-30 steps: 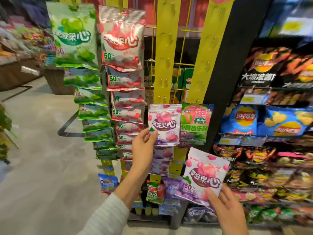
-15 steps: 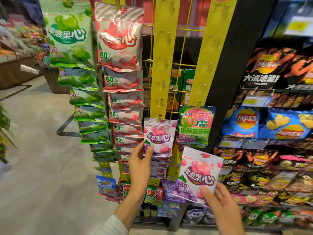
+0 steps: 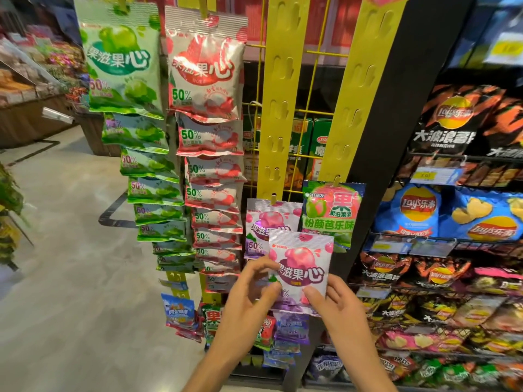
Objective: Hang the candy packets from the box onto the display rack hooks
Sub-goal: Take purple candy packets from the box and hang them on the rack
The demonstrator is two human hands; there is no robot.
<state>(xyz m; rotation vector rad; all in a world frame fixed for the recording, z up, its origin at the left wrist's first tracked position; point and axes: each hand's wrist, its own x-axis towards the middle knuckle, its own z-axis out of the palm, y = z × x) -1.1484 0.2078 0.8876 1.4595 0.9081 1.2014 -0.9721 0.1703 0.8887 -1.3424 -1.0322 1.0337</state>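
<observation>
Both hands grip one pink candy packet by its lower corners, left hand and right hand keeping it upright before the yellow hook strip, just below the packet already hung, probably readying its top hole for the next free hook

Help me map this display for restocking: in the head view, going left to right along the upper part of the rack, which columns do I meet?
Green candy packets → red candy packets → bare yellow hook strip → second yellow hook strip → black shelf post → Lay's chip bags.
</observation>
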